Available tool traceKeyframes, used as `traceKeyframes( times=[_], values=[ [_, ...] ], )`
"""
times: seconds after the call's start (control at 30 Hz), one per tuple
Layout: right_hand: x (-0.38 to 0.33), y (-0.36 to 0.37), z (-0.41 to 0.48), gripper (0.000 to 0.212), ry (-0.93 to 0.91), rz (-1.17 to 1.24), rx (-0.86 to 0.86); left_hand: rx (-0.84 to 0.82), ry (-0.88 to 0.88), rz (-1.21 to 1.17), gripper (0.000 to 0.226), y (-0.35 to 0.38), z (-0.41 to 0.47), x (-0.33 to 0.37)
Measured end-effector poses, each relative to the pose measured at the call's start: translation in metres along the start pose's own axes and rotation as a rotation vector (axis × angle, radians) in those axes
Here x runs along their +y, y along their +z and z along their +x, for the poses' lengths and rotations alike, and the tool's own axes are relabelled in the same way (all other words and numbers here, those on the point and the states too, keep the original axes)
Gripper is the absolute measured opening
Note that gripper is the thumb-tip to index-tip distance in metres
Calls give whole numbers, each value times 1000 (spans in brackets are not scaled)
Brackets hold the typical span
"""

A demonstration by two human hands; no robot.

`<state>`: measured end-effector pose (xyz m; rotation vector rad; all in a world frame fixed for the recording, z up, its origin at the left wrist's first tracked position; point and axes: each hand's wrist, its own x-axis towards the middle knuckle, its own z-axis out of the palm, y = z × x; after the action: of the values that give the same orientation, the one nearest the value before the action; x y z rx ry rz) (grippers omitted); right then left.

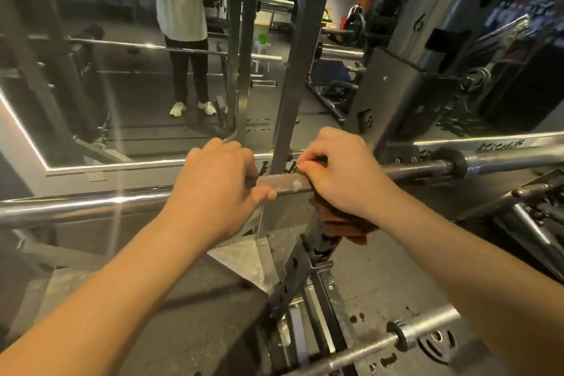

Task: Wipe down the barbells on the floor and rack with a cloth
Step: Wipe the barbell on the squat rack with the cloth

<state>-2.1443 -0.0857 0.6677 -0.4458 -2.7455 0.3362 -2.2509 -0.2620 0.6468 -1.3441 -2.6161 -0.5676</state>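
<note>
Gym bay, mirror (24,137) along the wall behind. A dark steel rack upright (293,101) rises just past the bar. Its perforated lower leg runs down to the rubber floor (381,268).

Racked barbell (91,204) runs left to right across the view: smooth chrome on the left, a knurled stretch (283,185) in the middle, collar and sleeve off to the right. A second one, the floor barbell (427,325), lies low right on the rubber floor, well apart from both hands.

Left hand (213,189): bare, fingers curled over the top of the racked barbell, thumb hooked at the front. Reads as a steadying grip.

Right hand (338,171): just beside it, closed round the bar with the brown cloth (345,227) trapped between palm and steel. The cloth's loose tail hangs below the wrist, near the rack upright.

Between the hands, a white smear (297,184) on the knurled stretch, chalk by the look.

Risks, my reading:
- The hanging tail may snag on the upright's holes or hook as the right hand slides toward the collar, dragging the cloth out of the grip.
- The bar may roll on its supports if the left hand slackens, so the cloth skids rather than scrubs.
- A light pass will likely leave chalk down in the knurl grooves.
- The hands sit close, so a wipe leftward would run straight into the left thumb.
</note>
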Motion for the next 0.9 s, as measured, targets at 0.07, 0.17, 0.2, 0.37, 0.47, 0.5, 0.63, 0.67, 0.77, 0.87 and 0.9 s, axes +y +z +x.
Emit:
traceKeyframes(
  times=[0.07,0.17,0.2,0.37,0.47,0.5,0.63,0.67,0.77,0.87,0.9],
  values=[
    [-9,6,11,17,-31,-1,-25,14,-2,7,37,1,0,1],
    [-2,-4,5,17,-23,31,-69,-4,-17,-24,38,0,0,0],
    [4,-10,-4,16,-20,46,-70,-1,-17,-36,38,0,0,-1],
    [4,-5,-14,15,-31,79,-9,24,-20,-57,37,4,-2,-2],
    [-10,8,-1,17,-101,102,1,18,-28,-68,36,3,0,-1],
    [-9,7,0,17,-124,114,-10,17,-31,-74,36,2,0,-1],
    [23,-16,-19,16,-80,129,-50,13,-22,-88,35,1,0,-1],
    [29,-19,-24,16,-53,139,-39,16,-24,-90,35,2,0,-2],
    [20,-8,-18,16,-64,124,12,24,-27,-90,35,3,0,-1],
    [3,5,-6,16,-177,150,15,30,-27,-91,38,3,0,-1],
    [5,2,-5,16,-190,157,-2,26,-27,-96,38,3,0,-2]
  ],
)
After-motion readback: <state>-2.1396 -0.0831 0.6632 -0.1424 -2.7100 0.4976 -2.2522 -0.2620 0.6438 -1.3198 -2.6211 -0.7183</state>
